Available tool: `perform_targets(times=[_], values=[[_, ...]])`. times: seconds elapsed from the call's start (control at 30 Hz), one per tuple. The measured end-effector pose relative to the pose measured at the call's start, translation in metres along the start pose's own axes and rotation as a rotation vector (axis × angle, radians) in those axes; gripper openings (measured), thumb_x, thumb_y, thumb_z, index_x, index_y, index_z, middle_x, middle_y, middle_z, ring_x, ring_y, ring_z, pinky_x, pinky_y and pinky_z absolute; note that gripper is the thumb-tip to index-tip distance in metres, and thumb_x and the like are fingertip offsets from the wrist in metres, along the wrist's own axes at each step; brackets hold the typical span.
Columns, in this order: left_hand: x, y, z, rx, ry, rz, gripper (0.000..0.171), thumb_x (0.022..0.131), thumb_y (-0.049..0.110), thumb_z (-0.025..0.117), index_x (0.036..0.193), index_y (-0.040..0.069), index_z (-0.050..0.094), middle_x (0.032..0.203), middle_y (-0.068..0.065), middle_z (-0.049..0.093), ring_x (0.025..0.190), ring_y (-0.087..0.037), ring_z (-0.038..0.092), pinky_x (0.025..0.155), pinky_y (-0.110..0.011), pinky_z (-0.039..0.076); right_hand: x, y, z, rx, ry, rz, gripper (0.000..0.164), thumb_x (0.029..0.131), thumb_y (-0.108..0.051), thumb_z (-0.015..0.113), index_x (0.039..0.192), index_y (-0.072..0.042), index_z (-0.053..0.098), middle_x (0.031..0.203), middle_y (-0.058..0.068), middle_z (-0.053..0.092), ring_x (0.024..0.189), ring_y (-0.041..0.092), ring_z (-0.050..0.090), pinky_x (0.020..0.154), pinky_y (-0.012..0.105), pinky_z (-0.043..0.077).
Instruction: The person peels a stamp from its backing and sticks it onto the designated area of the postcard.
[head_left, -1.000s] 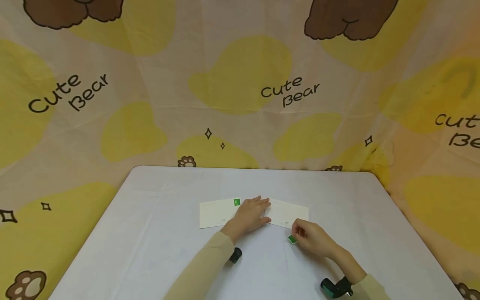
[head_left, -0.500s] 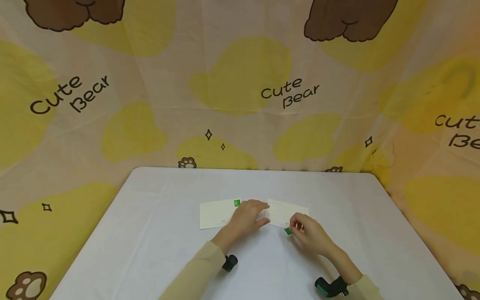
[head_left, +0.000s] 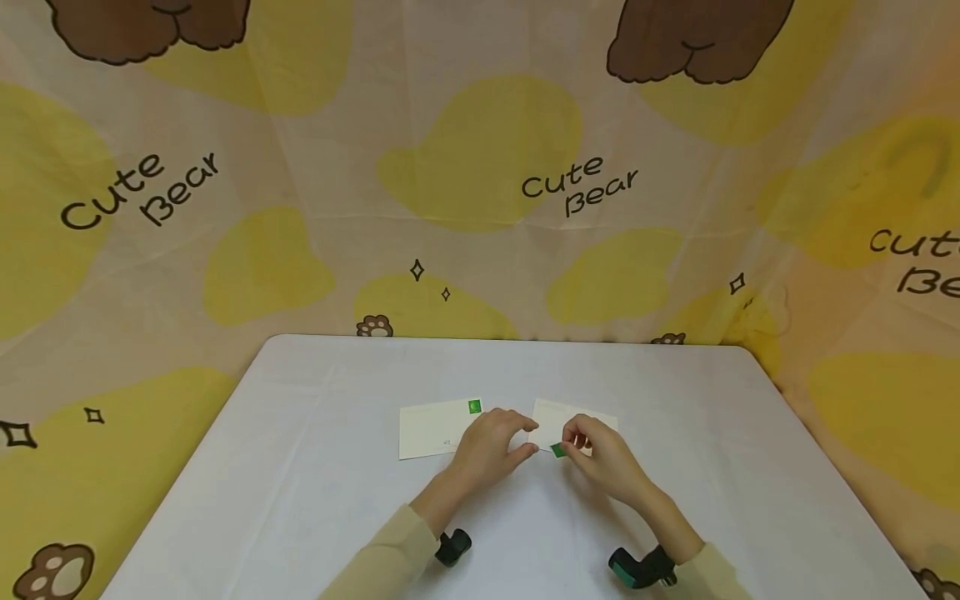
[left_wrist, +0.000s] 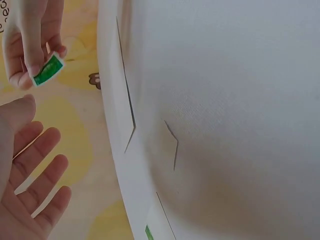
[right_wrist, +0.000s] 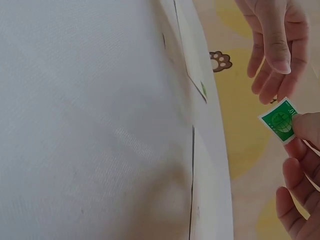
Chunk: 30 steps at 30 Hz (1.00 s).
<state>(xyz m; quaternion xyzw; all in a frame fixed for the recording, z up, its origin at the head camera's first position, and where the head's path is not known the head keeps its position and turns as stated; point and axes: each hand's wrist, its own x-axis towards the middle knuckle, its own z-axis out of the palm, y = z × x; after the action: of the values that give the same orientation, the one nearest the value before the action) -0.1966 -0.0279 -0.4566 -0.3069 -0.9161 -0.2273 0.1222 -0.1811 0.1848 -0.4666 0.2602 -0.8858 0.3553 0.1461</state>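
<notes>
My right hand [head_left: 611, 462] pinches a green postage stamp [right_wrist: 278, 121] with a white perforated edge between thumb and fingers. In the head view that hand is over the near edge of the right white envelope [head_left: 553, 414]. My left hand [head_left: 487, 450] holds nothing, its fingers apart and the thumb toward the stamp; in the left wrist view a gap separates them. Left of it lies a second white envelope [head_left: 427, 429], bearing another green stamp [head_left: 475, 407] at its upper right corner. The left hand hides that envelope's right end in the head view.
A white table [head_left: 330, 500] carries both envelopes, side by side. In the left wrist view, a small paper piece [left_wrist: 171, 142] lies between the envelopes, hidden in the head view. A patterned cloth [head_left: 480, 150] hangs behind the table. Black wrist cameras [head_left: 454, 547] sit under the forearms.
The right hand has moved left with the stamp, from below the right envelope to its near edge. My left hand has drawn back slightly, its fingers lifting off and bending a little.
</notes>
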Motion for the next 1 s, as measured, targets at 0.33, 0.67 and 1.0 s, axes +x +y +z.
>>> perform_targets(times=[0.33, 0.67, 1.0], values=[[-0.007, 0.003, -0.001, -0.017, 0.15, 0.049, 0.017, 0.078, 0.027, 0.073, 0.092, 0.018, 0.069, 0.089, 0.008, 0.068, 0.083, -0.009, 0.06, 0.069, -0.019, 0.049, 0.01, -0.012, 0.005, 0.036, -0.009, -0.018, 0.022, 0.079, -0.006, 0.07, 0.084, -0.018, 0.053, 0.078, -0.014, 0.051, 0.073, 0.003, 0.05, 0.064, 0.024, 0.046], [-0.012, 0.002, -0.002, -0.052, 0.217, 0.057, 0.011, 0.075, 0.021, 0.076, 0.084, 0.019, 0.069, 0.082, 0.01, 0.067, 0.076, -0.007, 0.059, 0.062, -0.017, 0.046, 0.015, -0.019, 0.012, 0.067, 0.001, -0.056, 0.024, 0.078, -0.004, 0.07, 0.084, -0.018, 0.053, 0.079, -0.014, 0.052, 0.073, 0.003, 0.05, 0.064, 0.025, 0.047], [-0.016, -0.003, -0.006, -0.087, 0.234, 0.027, 0.008, 0.077, 0.015, 0.073, 0.081, 0.019, 0.069, 0.078, 0.011, 0.066, 0.072, -0.01, 0.061, 0.063, -0.019, 0.047, 0.023, -0.027, 0.019, 0.063, -0.013, -0.093, 0.022, 0.08, -0.006, 0.069, 0.084, -0.019, 0.053, 0.08, -0.014, 0.053, 0.073, 0.005, 0.051, 0.065, 0.024, 0.047]])
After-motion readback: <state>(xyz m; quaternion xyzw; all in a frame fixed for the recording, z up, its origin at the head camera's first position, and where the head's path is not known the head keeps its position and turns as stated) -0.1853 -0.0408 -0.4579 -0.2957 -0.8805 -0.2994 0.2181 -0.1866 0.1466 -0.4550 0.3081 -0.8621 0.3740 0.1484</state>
